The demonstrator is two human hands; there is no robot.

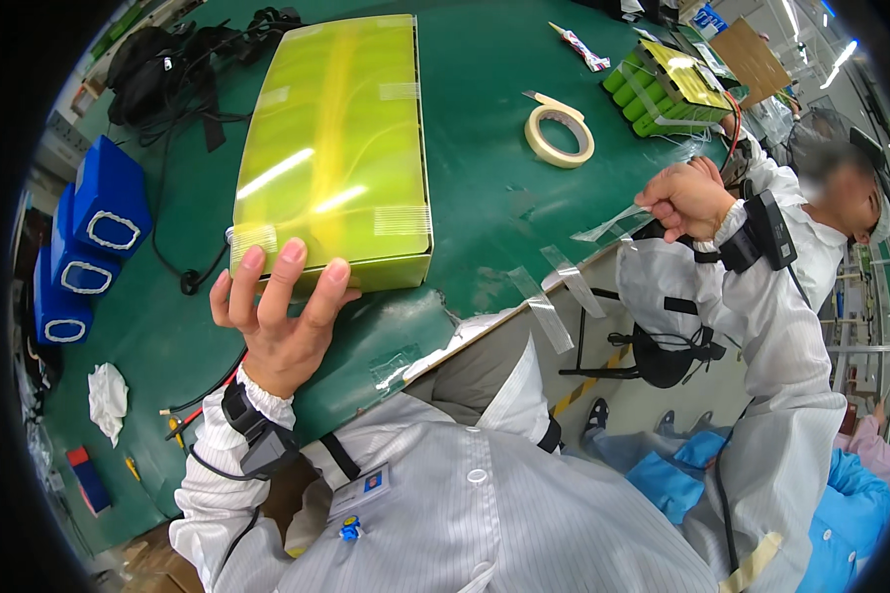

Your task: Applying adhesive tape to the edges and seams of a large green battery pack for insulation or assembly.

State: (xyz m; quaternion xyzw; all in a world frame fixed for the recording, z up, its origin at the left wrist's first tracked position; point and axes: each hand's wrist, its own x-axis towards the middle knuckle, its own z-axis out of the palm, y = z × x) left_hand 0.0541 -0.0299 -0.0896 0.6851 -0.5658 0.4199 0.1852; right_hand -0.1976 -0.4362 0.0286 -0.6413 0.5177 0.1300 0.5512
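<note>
A long battery pack [341, 138] in yellow-green sheeting lies on the green tabletop, with pieces of clear tape along its edges. My left hand [285, 311] rests its spread fingertips on the pack's near end, at the left corner. Out to the right, my right hand [690, 201] pinches a strip of clear tape [608, 225] at the table's edge. The strip slants down from my fingers toward the tabletop. Two more clear tape strips [542, 308] hang over the table edge between my hands.
A masking tape roll [560, 136], a small tube [580, 47] and a bundle of green cells [667, 89] lie at the far right. Blue packs [109, 208] line the left side, near black cables [183, 89]. A co-worker [811, 198] is close on the right.
</note>
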